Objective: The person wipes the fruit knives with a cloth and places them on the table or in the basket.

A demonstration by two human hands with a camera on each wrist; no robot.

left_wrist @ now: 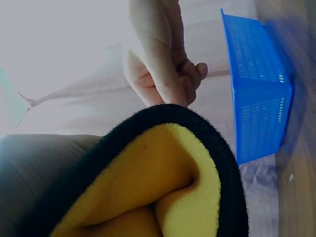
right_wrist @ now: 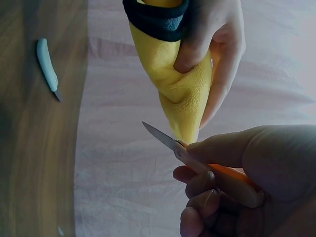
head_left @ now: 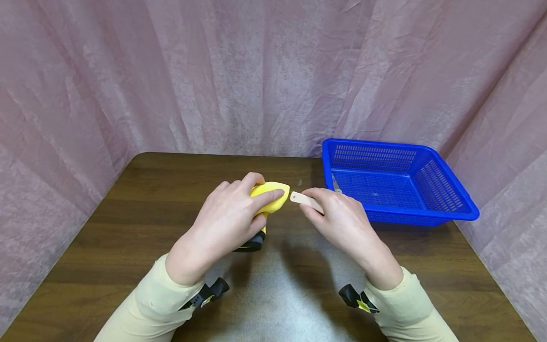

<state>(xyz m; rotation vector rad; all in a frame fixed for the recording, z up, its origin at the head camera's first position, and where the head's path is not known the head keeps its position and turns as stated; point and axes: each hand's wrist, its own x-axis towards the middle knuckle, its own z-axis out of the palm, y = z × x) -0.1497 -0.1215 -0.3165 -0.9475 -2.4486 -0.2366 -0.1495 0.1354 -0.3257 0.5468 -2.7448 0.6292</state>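
A yellow cloth (head_left: 273,190) with black edging is bunched in my left hand (head_left: 228,213), its pointed end toward the right. The fold opens toward the camera in the left wrist view, with the dark edging (left_wrist: 232,197) around it. My right hand (head_left: 342,218) grips a small knife by its pale handle (head_left: 309,202), between thumb and curled fingers. Its bare blade (right_wrist: 159,134) shows in the right wrist view, just beside the cloth's tip; whether they touch I cannot tell. Another knife (right_wrist: 47,64) with a whitish handle lies on the table, hidden in the head view.
A blue plastic basket (head_left: 419,213) stands at the back right of the brown wooden table (head_left: 128,228). Inside its left wall lies a thin pale object (head_left: 336,183), partly hidden. Pink curtains (head_left: 256,71) hang behind and at the sides.
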